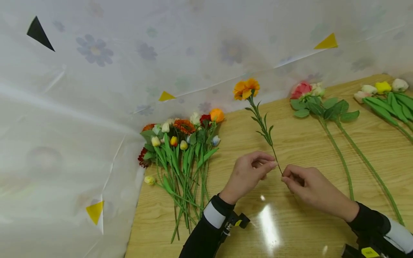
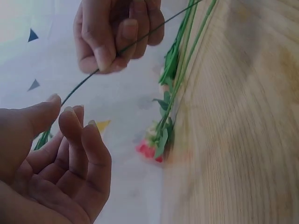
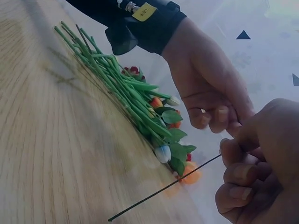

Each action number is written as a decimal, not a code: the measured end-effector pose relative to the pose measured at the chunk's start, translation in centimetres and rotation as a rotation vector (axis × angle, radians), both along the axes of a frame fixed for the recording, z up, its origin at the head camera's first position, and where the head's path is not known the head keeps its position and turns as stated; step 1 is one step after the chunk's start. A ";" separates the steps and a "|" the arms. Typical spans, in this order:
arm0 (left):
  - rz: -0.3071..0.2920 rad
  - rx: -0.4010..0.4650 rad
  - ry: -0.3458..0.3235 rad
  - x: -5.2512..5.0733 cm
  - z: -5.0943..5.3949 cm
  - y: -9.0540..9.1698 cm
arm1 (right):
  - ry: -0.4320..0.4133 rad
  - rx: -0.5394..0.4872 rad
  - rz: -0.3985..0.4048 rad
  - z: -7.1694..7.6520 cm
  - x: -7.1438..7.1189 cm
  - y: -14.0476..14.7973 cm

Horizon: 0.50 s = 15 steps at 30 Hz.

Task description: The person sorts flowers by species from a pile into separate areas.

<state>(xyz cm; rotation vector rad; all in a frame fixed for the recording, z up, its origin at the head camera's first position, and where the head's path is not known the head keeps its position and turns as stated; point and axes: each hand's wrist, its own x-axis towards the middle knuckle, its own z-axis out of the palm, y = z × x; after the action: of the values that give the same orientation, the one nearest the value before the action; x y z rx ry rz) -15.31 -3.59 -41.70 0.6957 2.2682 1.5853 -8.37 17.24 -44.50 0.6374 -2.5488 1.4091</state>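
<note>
An orange carnation (image 1: 246,89) with narrow green leaves stands upright over the table, leaning left. My right hand (image 1: 311,186) pinches its thin stem (image 2: 149,33) between thumb and curled fingers, near the lower part. Just above, my left hand (image 1: 250,172) has its thumb and index fingertip at the same stem, the other fingers loosely bent. In the right wrist view, the bare stem end (image 3: 163,189) sticks out below the right hand (image 3: 266,163), while the left hand (image 3: 205,74) is behind it. The blossom is out of sight in both wrist views.
To the left lies a large pile of mixed flowers (image 1: 184,154), stems toward me. A pink rose (image 1: 301,90) and a white one (image 1: 317,89) lie to the right. Tulips (image 1: 383,87) are at the far right. A patterned plastic sheet (image 1: 193,43) borders the wooden table (image 1: 155,208).
</note>
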 end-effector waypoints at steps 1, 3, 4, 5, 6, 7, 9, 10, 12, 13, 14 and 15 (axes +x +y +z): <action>0.007 -0.003 -0.001 -0.1 -0.2 -0.5 | 0.011 0.014 -0.016 0.0 -0.1 0.4; 0.036 -0.009 -0.004 -0.5 -0.5 -1.8 | 0.037 0.052 -0.062 -0.1 -0.3 1.6; 0.058 -0.016 0.003 -0.7 -0.7 -2.6 | 0.041 0.075 -0.091 -0.1 -0.4 2.3; 0.084 -0.025 0.010 -1.0 -0.8 -3.5 | 0.043 0.105 -0.124 -0.2 -0.5 3.1; 0.111 -0.037 0.022 -1.2 -0.9 -4.4 | 0.035 0.132 -0.154 -0.2 -0.5 4.0; 0.141 -0.050 0.037 -1.4 -1.0 -5.3 | 0.024 0.157 -0.188 -0.3 -0.6 4.9; 0.196 -0.076 0.050 -1.8 -1.3 -7.1 | 0.017 0.239 -0.268 -0.5 -0.8 6.7; 0.225 -0.092 0.051 -2.0 -1.4 -8.0 | 0.007 0.282 -0.303 -0.6 -0.9 7.5; 0.277 -0.127 0.038 -2.2 -1.5 -9.8 | -0.002 0.352 -0.363 -0.8 -1.2 9.1; 0.300 -0.136 0.019 -2.3 -1.6 -10.7 | -0.009 0.383 -0.394 -1.0 -1.5 9.8; 0.320 -0.147 0.002 -2.3 -1.8 -11.6 | -0.022 0.414 -0.415 -1.1 -1.7 10.4; 0.340 -0.163 -0.009 -2.4 -1.9 -12.3 | -0.034 0.432 -0.427 -1.2 -2.0 10.9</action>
<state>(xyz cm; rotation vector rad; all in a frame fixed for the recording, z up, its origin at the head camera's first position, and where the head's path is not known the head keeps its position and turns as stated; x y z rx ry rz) -17.69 -15.93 -43.57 0.2707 2.5778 1.5091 -10.35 28.11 -45.68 0.0985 -2.8103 0.7462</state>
